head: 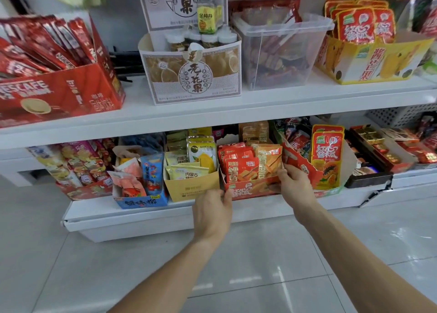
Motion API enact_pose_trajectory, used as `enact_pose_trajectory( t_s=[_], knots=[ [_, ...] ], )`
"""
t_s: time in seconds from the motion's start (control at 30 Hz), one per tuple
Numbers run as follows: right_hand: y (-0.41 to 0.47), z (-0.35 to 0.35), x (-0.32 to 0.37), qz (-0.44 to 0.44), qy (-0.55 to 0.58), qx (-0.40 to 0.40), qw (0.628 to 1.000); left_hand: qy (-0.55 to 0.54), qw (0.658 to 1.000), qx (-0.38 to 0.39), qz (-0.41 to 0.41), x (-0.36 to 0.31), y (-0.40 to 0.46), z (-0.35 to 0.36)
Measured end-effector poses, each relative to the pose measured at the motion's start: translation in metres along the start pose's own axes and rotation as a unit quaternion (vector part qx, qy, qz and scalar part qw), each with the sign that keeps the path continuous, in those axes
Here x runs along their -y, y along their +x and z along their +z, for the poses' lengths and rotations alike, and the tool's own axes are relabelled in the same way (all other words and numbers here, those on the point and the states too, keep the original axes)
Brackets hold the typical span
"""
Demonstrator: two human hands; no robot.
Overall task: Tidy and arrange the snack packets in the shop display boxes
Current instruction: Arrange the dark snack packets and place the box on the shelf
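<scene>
Lower shelf, front row: red display box of orange snack packets, standing between a yellow box of pale packets on its left and a torn red box of papaya packets on its right. Left hand: fingers closed on the red display box's front left corner. Right hand: fingers pinched on its right edge, touching the torn red box. Blue box further left. Upper shelf: coffee carton, clear plastic tub, jars, all well apart from both hands.
</scene>
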State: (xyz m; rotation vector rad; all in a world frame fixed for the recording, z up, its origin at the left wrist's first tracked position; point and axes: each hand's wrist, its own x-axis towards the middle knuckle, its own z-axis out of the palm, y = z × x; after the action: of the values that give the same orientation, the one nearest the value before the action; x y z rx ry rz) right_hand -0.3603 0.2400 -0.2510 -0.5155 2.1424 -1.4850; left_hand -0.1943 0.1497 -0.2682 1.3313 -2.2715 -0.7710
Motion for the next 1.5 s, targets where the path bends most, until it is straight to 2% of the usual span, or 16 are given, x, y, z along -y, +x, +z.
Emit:
enact_pose_trajectory(
  t_s=[0.3, 0.37, 0.47, 0.57, 0.67, 0.8, 0.87, 1.0, 1.1, 1.27, 1.5],
  knots=[
    [0.004, 0.013, 0.011, 0.022, -0.031, -0.005, 0.999, 0.054, 0.998, 0.019, -0.015, 0.005, 0.020, -0.007],
    [-0.005, 0.008, 0.011, 0.028, -0.035, -0.011, 0.999, 0.102, 0.994, 0.024, 0.034, 0.001, 0.016, -0.013],
    [-0.030, -0.001, 0.016, 0.018, -0.056, -0.023, 0.998, 0.159, 0.976, 0.019, 0.150, -0.017, 0.008, -0.022],
    [-0.063, -0.012, 0.026, -0.008, -0.111, -0.041, 0.993, 0.126, 0.961, -0.008, 0.244, -0.042, 0.000, -0.019],
    [-0.100, -0.041, 0.039, -0.020, -0.217, -0.054, 0.975, 0.092, 0.951, -0.039, 0.293, -0.061, -0.009, -0.006],
    [-0.145, -0.103, 0.055, -0.005, -0.302, -0.089, 0.949, 0.038, 0.969, -0.026, 0.243, -0.085, -0.021, 0.010],
    [-0.153, -0.129, 0.061, 0.001, -0.294, -0.125, 0.948, 0.024, 0.969, -0.018, 0.246, -0.094, -0.024, 0.016],
    [-0.124, -0.158, 0.060, 0.020, -0.259, -0.147, 0.954, -0.025, 0.968, 0.001, 0.250, -0.113, -0.020, 0.017],
    [-0.078, -0.159, 0.060, 0.021, -0.278, -0.139, 0.950, -0.076, 0.971, 0.053, 0.219, -0.131, -0.017, 0.021],
    [0.012, -0.144, 0.060, -0.009, -0.350, -0.078, 0.933, -0.057, 0.973, 0.127, 0.186, -0.152, -0.006, 0.053],
    [0.073, -0.148, 0.031, -0.045, -0.373, -0.060, 0.925, -0.058, 0.988, 0.131, 0.065, -0.164, 0.020, 0.068]
  ],
)
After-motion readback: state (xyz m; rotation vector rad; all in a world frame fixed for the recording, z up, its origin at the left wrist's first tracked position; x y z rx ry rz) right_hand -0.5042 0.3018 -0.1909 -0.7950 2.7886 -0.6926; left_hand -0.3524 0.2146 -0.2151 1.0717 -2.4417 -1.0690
